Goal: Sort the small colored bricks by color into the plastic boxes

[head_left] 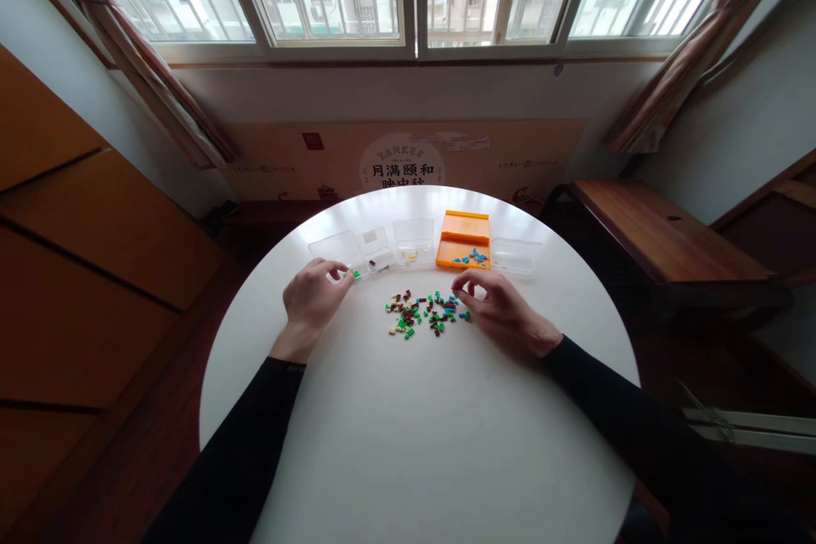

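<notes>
My left hand [317,296] is at the near edge of a clear plastic box [332,245], thumb and forefinger pinched beside small green toy bricks [355,274]. Whether one of these is between the fingertips is hard to tell. My right hand [503,306] reaches to the right side of a loose pile of tiny toy bricks [408,316] in brown, green, blue and cream. Its thumb and forefinger are closed together at the pile's edge; anything between them is too small to make out.
Behind the pile, an orange case [450,252] holds several blue bricks [473,257]. Clear boxes [413,232] flank it, one with yellow pieces and one with dark pieces. All stand on a round white table [408,442]. A wooden bench [663,229] is at the right.
</notes>
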A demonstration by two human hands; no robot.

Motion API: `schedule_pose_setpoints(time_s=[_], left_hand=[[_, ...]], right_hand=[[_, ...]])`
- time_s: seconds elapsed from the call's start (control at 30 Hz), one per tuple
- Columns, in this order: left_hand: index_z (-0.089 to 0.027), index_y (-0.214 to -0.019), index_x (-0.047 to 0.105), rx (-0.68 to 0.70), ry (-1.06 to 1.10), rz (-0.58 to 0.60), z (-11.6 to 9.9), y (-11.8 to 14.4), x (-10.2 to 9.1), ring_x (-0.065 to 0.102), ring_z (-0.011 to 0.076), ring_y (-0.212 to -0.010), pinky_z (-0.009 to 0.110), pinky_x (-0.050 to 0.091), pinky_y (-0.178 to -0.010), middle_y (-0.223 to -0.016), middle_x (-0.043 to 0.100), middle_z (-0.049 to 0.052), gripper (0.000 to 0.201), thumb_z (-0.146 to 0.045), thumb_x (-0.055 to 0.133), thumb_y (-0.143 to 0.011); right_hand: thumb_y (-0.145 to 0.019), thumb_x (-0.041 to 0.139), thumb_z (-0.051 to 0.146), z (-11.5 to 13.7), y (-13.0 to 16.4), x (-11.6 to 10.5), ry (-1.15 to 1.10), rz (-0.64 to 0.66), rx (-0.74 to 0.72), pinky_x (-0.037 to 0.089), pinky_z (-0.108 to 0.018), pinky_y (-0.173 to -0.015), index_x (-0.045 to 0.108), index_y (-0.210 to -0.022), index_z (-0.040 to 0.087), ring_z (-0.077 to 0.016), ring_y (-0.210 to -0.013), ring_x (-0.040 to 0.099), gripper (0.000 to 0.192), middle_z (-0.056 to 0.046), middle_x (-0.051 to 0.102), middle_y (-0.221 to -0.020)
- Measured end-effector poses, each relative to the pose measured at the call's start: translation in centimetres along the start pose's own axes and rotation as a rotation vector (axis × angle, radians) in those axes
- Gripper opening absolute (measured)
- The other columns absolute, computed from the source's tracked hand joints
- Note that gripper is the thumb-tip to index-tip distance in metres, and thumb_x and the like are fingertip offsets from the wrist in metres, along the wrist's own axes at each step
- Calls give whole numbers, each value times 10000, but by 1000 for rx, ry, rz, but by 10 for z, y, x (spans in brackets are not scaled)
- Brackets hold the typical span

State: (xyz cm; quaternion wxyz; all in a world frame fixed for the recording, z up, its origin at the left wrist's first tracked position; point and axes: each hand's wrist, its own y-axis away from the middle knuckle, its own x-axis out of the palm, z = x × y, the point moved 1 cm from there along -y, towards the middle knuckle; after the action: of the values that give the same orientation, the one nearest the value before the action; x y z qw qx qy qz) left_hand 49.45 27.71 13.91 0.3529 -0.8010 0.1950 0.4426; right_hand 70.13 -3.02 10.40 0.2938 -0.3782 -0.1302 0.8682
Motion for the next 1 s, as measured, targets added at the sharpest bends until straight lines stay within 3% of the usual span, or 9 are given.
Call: schedule_pose_setpoints(time_s=[0.17, 0.3, 0.4, 0.57, 0.63, 0.77, 1.0], left_hand=[[-276, -949, 858, -7, -1, -6, 0, 1, -1, 684, 209, -802, 324, 409, -666, -1009, 794, 9, 167, -398, 744, -941], [-252, -929, 846, 104, 62, -101, -8, 6, -2, 645, 179, -732, 320, 431, -675, -975, 782, 15, 182, -378, 720, -967], [-234, -937, 837, 289, 162, -114, -22, 15, 0, 605, 145, -668, 304, 455, -671, -946, 769, 17, 210, -368, 691, -1005], [-250, -964, 837, 695, 298, 77, -48, 36, 13, 645, 136, -694, 292, 477, -699, -935, 785, 16, 172, -296, 684, -1029], [-253, -983, 837, 790, 344, 130, -54, 42, 18, 694, 151, -761, 290, 487, -711, -939, 790, 23, 160, -286, 690, -1034], [-245, -1004, 834, 814, 418, 197, -56, 45, 25, 717, 147, -770, 282, 503, -703, -939, 787, 28, 132, -257, 703, -1018], [-244, -1024, 838, 753, 468, 228, -56, 44, 23, 696, 124, -723, 255, 502, -648, -942, 774, 27, 126, -251, 712, -1026]], right_hand=[[-982, 672, 140, -4, 1, -5, 58, -26, 47, 535, -322, -720, 752, -1002, 241, -184, -785, 676, 131, -17, 797, -979], [-966, 667, 133, -7, 1, -7, 98, 3, 58, 519, -325, -720, 761, -1013, 241, -178, -759, 649, 151, -18, 777, -966], [-941, 677, 120, -7, 2, -7, 145, 28, 51, 500, -324, -720, 770, -1038, 241, -171, -736, 626, 181, -16, 745, -939], [-907, 691, 109, -6, 3, -7, 213, 26, 37, 492, -325, -749, 768, -1074, 243, -188, -789, 635, 228, -32, 739, -987], [-910, 708, 121, -5, 4, -7, 248, 20, 41, 493, -329, -774, 766, -1057, 243, -203, -841, 652, 200, -39, 747, -1008], [-947, 724, 159, -6, 3, -8, 280, 38, 55, 487, -326, -778, 760, -943, 237, -204, -857, 657, 86, -38, 726, -960], [-999, 738, 183, -5, 1, -6, 265, 57, 58, 485, -332, -753, 745, -911, 224, -192, -812, 655, 97, -39, 728, -954]])
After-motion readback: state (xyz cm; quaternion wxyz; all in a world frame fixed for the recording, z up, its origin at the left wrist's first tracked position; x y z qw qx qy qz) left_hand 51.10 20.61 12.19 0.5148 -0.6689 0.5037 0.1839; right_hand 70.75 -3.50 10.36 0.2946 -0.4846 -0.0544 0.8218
